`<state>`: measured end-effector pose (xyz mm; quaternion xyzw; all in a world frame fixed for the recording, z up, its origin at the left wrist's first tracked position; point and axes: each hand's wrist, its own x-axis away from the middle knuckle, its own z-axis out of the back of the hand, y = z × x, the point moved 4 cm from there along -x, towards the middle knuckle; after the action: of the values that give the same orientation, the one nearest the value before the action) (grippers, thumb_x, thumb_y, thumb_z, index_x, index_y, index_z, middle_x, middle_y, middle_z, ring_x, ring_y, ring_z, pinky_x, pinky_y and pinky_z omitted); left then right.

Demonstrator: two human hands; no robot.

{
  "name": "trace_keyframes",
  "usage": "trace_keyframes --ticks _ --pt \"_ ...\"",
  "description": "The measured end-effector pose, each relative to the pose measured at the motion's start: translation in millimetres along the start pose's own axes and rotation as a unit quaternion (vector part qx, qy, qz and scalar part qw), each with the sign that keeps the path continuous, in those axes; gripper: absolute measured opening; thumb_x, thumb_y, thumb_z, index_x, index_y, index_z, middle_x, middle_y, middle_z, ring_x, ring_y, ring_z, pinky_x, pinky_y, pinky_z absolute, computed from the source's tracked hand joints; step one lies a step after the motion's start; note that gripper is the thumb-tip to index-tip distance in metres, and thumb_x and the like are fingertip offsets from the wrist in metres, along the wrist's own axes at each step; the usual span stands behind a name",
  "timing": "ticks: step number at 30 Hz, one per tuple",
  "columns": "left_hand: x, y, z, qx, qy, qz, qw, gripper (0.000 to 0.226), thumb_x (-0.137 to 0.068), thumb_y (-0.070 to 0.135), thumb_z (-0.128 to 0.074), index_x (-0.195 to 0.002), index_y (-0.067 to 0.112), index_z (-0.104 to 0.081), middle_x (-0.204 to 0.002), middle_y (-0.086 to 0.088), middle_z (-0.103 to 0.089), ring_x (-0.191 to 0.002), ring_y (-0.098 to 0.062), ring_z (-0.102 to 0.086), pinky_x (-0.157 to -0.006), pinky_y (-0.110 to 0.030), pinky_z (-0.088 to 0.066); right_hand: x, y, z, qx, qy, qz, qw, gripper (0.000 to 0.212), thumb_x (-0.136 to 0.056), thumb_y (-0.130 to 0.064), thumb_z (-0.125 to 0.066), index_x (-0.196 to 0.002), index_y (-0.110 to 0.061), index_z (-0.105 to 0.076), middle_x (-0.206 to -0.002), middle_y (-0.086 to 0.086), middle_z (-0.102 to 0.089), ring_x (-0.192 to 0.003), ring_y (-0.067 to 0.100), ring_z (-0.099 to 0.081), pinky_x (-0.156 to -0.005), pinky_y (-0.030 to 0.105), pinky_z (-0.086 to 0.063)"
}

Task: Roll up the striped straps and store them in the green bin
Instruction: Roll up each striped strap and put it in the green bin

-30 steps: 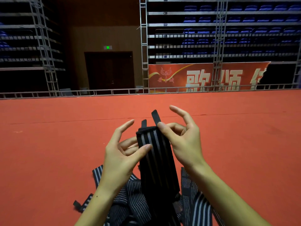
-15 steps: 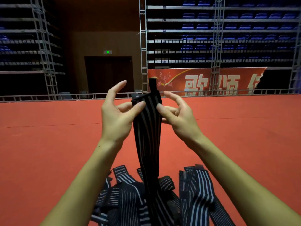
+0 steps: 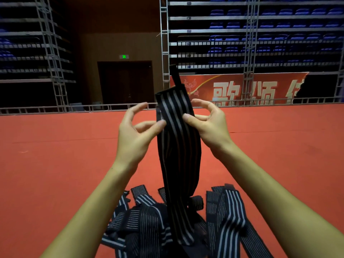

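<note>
Right now the left hand (image 3: 137,135) and right hand (image 3: 208,125) each pinch a side of one striped strap (image 3: 176,138) held upright between them, not yet rolled, more straps (image 3: 149,220) heaped below, green bin nowhere in view.

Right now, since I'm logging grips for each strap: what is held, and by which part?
One striped strap, pinched near its upper end: left hand on its left edge, right hand on its right. The rest hangs down.

Strap (image 3: 178,146) lifted higher — tab upright.
</note>
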<state>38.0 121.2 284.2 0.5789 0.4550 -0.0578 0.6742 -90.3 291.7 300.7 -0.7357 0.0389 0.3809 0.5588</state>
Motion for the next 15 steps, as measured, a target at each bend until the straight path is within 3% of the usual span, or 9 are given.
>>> trace_keyframes --ticks 4,9,15 --pt "51 -34 0 -0.005 -0.016 0.048 0.999 0.080 -0.083 0.013 -0.089 -0.151 0.026 -0.051 -0.102 -0.011 -0.083 -0.099 -0.024 -0.081 -0.095 -0.032 -0.063 -4 7 8 0.003 0.038 -0.010 0.999 0.063 -0.092 -0.006 -0.083 -0.147 -0.015 -0.053 -0.103 0.014 -0.082 -0.094 0.025 -0.082 -0.089 0.046 -0.066" --pt "81 -63 -2 -0.008 -0.007 0.071 0.997 0.089 -0.081 0.013 -0.091 -0.154 0.040 -0.049 -0.105 -0.010 -0.082 -0.102 -0.025 -0.081 -0.095 -0.041 -0.065 -5 11 10 0.000 0.034 -0.004 0.999 0.069 -0.093 -0.004 -0.081 -0.152 -0.019 -0.048 -0.097 0.012 -0.083 -0.092 0.028 -0.082 -0.085 0.044 -0.067" --pt "76 -62 -15 -0.030 0.040 0.037 0.998 0.083 -0.088 0.014 -0.087 -0.156 0.040 -0.046 -0.101 0.000 -0.084 -0.099 -0.018 -0.081 -0.098 -0.043 -0.063 -1 11 12 0.007 0.044 0.024 0.999 0.069 -0.094 -0.003 -0.080 -0.153 -0.022 -0.048 -0.097 0.013 -0.083 -0.093 0.028 -0.082 -0.084 0.044 -0.067"
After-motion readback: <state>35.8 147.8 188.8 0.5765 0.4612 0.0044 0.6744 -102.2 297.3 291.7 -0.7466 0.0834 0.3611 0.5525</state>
